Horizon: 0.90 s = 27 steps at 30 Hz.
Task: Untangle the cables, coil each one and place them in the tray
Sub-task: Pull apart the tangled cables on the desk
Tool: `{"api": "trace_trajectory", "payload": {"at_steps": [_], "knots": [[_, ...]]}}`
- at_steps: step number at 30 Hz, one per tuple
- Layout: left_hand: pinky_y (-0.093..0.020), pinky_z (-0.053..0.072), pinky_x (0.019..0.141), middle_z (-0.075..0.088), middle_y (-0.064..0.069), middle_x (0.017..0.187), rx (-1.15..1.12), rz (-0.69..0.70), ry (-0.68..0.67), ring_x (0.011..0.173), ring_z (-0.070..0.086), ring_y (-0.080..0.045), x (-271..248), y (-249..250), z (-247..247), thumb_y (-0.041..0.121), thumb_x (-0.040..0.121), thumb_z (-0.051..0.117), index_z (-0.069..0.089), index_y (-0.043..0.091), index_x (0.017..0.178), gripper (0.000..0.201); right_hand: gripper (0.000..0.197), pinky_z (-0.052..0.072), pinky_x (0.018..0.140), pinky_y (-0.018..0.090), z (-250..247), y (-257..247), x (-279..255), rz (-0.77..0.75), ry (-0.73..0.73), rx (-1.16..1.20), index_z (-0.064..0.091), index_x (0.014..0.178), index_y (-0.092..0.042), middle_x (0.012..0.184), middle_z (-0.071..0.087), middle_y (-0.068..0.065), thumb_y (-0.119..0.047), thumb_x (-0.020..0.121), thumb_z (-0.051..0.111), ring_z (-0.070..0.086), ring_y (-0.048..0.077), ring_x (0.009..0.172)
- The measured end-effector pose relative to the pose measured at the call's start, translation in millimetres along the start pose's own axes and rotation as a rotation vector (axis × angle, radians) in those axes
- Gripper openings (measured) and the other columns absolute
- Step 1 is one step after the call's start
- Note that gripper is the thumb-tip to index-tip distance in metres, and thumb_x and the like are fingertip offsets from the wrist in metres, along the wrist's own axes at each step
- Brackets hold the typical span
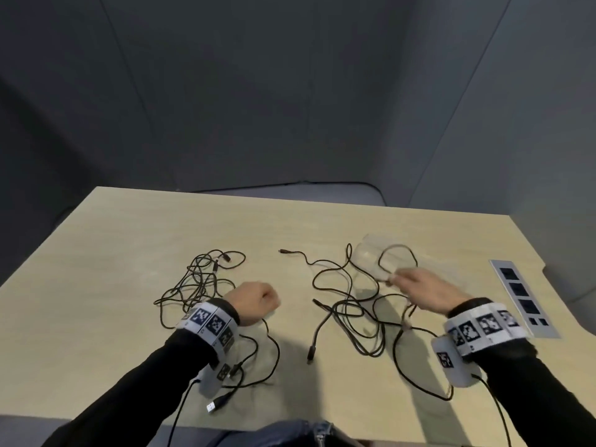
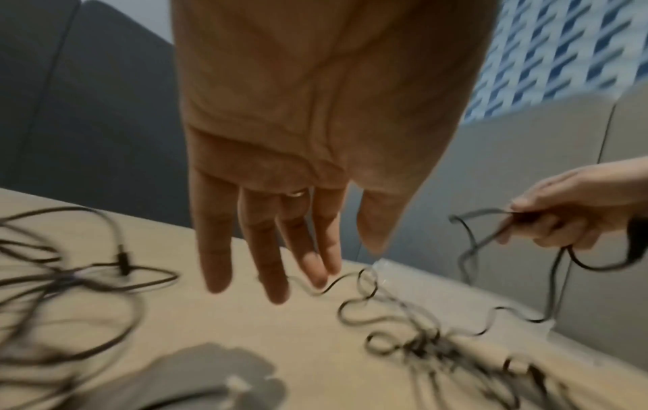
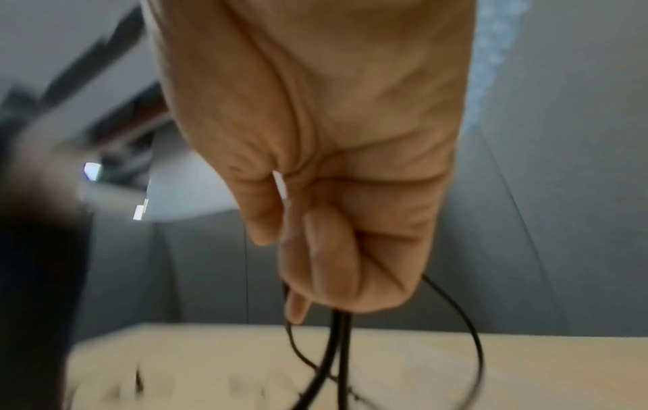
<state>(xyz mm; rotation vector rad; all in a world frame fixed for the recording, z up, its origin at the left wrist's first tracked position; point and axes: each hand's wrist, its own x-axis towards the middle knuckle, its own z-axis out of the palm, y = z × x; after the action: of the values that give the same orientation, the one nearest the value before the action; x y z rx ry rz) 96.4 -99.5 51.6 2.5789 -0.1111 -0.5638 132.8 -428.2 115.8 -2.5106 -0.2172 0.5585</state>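
Two heaps of thin black cable lie on the pale wooden table (image 1: 135, 227). The left tangle (image 1: 200, 279) spreads under and beyond my left hand (image 1: 258, 301). In the left wrist view that hand (image 2: 273, 249) hangs above the table with straight fingers and holds nothing. My right hand (image 1: 419, 288) grips strands of the right tangle (image 1: 348, 304) and lifts a loop over a clear plastic tray (image 1: 429, 266). The right wrist view shows its fingers (image 3: 336, 263) curled round black cable (image 3: 336, 346) that hangs down to the table.
A grey socket panel (image 1: 522, 298) is set into the table at the right edge. A USB plug (image 1: 213, 406) of a loose cable lies near the front edge, below my left wrist. Dark partition walls stand behind the table.
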Motion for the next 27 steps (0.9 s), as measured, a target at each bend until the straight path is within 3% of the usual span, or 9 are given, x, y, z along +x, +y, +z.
{"api": "trace_trajectory", "payload": {"at_steps": [5, 7, 11, 15, 19, 21, 23, 25, 27], "knots": [[-0.034, 0.038, 0.103, 0.045, -0.001, 0.133, 0.256, -0.099, -0.202, 0.123, 0.044, -0.019, -12.1, -46.0, 24.9, 0.05, 0.079, 0.063, 0.051, 0.029, 0.129, 0.055, 0.026, 0.042, 0.087, 0.026, 48.1, 40.2, 8.7, 0.109, -0.211, -0.363, 0.064, 0.112, -0.011, 0.111, 0.064, 0.003, -0.02, 0.096, 0.046, 0.057, 0.021, 0.105], [-0.036, 0.038, 0.104, 0.04, 0.003, 0.136, 0.301, -0.117, -0.231, 0.125, 0.042, -0.018, -18.2, -54.2, 32.9, 0.048, 0.074, 0.068, 0.045, 0.031, 0.134, 0.067, 0.032, 0.042, 0.098, 0.03, 58.3, 44.3, 10.3, 0.169, -0.238, -0.454, 0.059, 0.122, -0.012, 0.124, 0.057, 0.009, -0.019, 0.092, 0.049, 0.054, 0.025, 0.115], [-0.036, 0.04, 0.103, 0.044, 0.002, 0.133, 0.404, -0.119, -0.272, 0.123, 0.044, -0.021, -20.4, -64.1, 41.1, 0.039, 0.065, 0.08, 0.046, 0.032, 0.132, 0.075, 0.041, 0.044, 0.097, 0.038, 44.8, 13.7, 5.5, 0.114, -0.054, -0.519, 0.049, 0.129, -0.016, 0.124, 0.046, 0.01, -0.025, 0.09, 0.053, 0.05, 0.029, 0.116], [-0.036, 0.038, 0.098, 0.052, 0.003, 0.124, 0.567, -0.064, -0.224, 0.118, 0.045, -0.02, -18.3, -64.0, 44.7, 0.032, 0.076, 0.071, 0.056, 0.032, 0.121, 0.047, 0.036, 0.045, 0.089, 0.029, 42.0, -43.1, -4.1, -0.198, 0.113, -0.277, 0.057, 0.123, -0.017, 0.115, 0.057, 0.005, -0.034, 0.092, 0.053, 0.058, 0.02, 0.103], [-0.026, 0.047, 0.088, 0.065, 0.003, 0.11, 0.335, -0.115, -0.163, 0.104, 0.058, -0.017, -18.8, -70.6, 46.4, 0.017, 0.079, 0.065, 0.069, 0.025, 0.098, 0.021, 0.032, 0.042, 0.085, 0.019, 93.4, -77.9, 6.2, -0.399, -0.224, -0.174, 0.06, 0.121, -0.019, 0.121, 0.061, 0.003, -0.027, 0.09, 0.057, 0.061, 0.018, 0.1], [-0.022, 0.048, 0.082, 0.068, 0.0, 0.105, 0.208, -0.119, -0.126, 0.099, 0.062, -0.016, -18.8, -75.4, 43.7, 0.012, 0.076, 0.066, 0.071, 0.019, 0.096, 0.022, 0.045, 0.04, 0.1, 0.029, 130.8, -86.2, 14.8, -0.534, -0.434, -0.288, 0.053, 0.13, -0.028, 0.139, 0.048, -0.004, -0.029, 0.086, 0.063, 0.053, 0.018, 0.116], [-0.023, 0.048, 0.083, 0.067, 0.0, 0.103, 0.162, -0.09, -0.089, 0.101, 0.06, -0.017, -19.9, -78.6, 39.9, 0.013, 0.073, 0.068, 0.07, 0.019, 0.1, 0.027, 0.057, 0.038, 0.104, 0.041, 163.9, -90.8, 21.8, -0.666, -0.587, -0.514, 0.048, 0.134, -0.03, 0.15, 0.032, -0.01, -0.03, 0.081, 0.069, 0.04, 0.021, 0.128], [-0.024, 0.047, 0.085, 0.065, 0.002, 0.106, 0.145, -0.086, -0.072, 0.101, 0.058, -0.015, -23.1, -79.9, 35.4, 0.02, 0.076, 0.069, 0.069, 0.022, 0.104, 0.029, 0.065, 0.044, 0.095, 0.048, 188.4, -90.3, 26.5, -0.75, -0.635, -0.771, 0.048, 0.133, -0.025, 0.148, 0.034, -0.003, -0.031, 0.074, 0.075, 0.04, 0.027, 0.125], [-0.023, 0.047, 0.084, 0.064, 0.005, 0.109, 0.086, -0.096, -0.067, 0.098, 0.057, -0.01, -26.1, -84.0, 30.1, 0.029, 0.081, 0.067, 0.067, 0.023, 0.107, 0.027, 0.057, 0.048, 0.084, 0.047, 202.5, -80.5, 35.4, -0.733, -0.556, -0.849, 0.052, 0.124, -0.018, 0.131, 0.046, 0.008, -0.029, 0.073, 0.076, 0.045, 0.031, 0.114]]}}
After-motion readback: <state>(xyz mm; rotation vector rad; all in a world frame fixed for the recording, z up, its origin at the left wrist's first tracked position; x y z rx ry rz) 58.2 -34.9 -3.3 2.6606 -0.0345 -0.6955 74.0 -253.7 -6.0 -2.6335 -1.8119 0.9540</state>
